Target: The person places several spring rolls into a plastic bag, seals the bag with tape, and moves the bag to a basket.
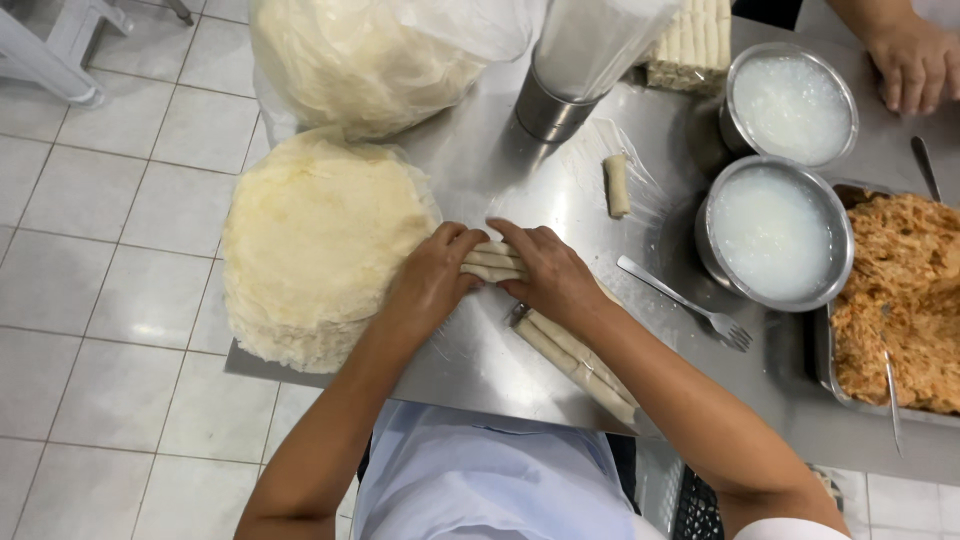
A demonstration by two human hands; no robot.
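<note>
My left hand [432, 275] and my right hand [548, 272] both press on a pale rolled wrapper [492, 262] lying on the steel table [480, 360]. The roll shows only between my fingers. Just left of my left hand sits a thick round stack of thin wrappers [315, 240]. Under my right forearm lie two long finished rolls [575, 360]. One short finished roll [618, 185] rests farther back on a plastic sheet.
Two steel bowls of white liquid [775, 230] [792, 100], a fork [690, 303] and a tray of orange shredded filling [900, 300] are at the right. A bag of wrappers [360, 60] and a steel cup [550, 105] stand behind. Another person's hand [912, 62] rests at top right.
</note>
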